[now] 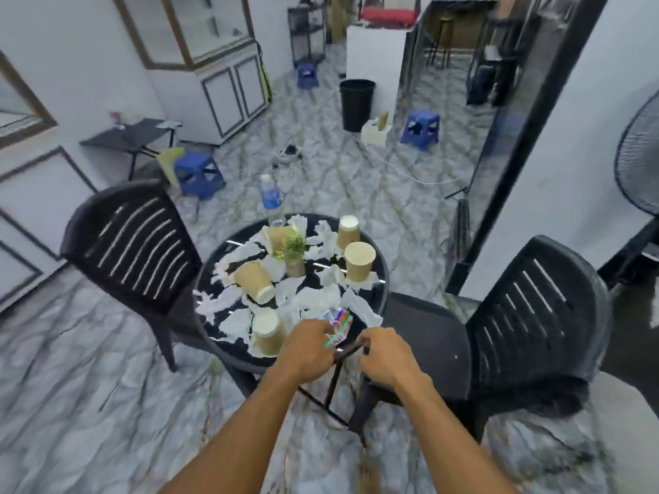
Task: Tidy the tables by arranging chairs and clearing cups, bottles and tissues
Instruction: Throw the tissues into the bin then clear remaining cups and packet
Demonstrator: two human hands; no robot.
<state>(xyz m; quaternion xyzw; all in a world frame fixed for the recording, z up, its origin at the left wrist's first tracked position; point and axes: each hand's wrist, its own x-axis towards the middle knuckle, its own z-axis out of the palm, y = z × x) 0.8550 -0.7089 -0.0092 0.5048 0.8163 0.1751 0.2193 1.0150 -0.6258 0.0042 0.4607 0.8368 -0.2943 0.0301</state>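
- Because both hands sit at the near rim of the round black glass-topped table [225, 252], at lower centre of the frame, a tug or shove there could jolt everything on top.
- The right hand [388, 354] has its fingers curled round the rim. The left hand [306, 351] is curled too, against a colourful plastic packet [338, 324]; I cannot tell whether it grips packet or rim.
- Just left of that hand, an upside-down tan paper cup [267, 333] stands at the very edge, axis vertical, base up. A jolt would probably drop it to the floor.
- Crumpled white tissues [310, 301] cover most of the top and could slide off.
- At mid-table a tan paper cup on its side [253, 281] has its long axis running upper left to lower right, pale end toward the viewer. It could roll.
- At the far rim an upright clear plastic water bottle [269, 199] stands cap up, tall and narrow. It is likely to topple first.
- Two black slatted plastic chairs flank the table at left [132, 244] and right [527, 315], seats toward it.
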